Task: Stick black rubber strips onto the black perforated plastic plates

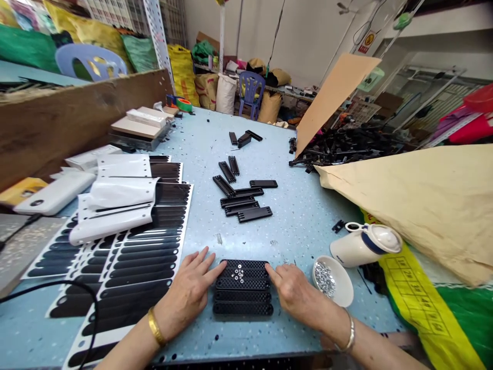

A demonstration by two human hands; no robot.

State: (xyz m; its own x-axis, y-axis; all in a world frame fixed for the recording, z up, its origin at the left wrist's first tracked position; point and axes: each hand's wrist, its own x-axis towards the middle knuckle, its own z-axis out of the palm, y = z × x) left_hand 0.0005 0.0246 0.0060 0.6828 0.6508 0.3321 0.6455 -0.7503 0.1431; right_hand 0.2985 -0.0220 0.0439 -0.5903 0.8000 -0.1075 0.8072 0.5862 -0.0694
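Several black textured strips (242,296) lie side by side in a block on the blue table, directly in front of me. A few small silvery nuts or washers (239,274) are scattered on the upper strips. My left hand (192,282) is open, its fingers spread, with the index fingertip at the top left end of the block. At the opposite end, my right hand (290,288) touches the top right corner with an outstretched index finger; its other fingers are partly curled and hold nothing visible. A white bowl (345,288) of small shiny metal pieces (325,277) stands right of that hand.
Loose black strips (254,214) lie farther up the table (204,205). Sheets with black adhesive-looking strips (142,267) cover the left side. A white lidded mug (358,246), brown paper (416,195) and a heap of black parts (346,146) are on the right.
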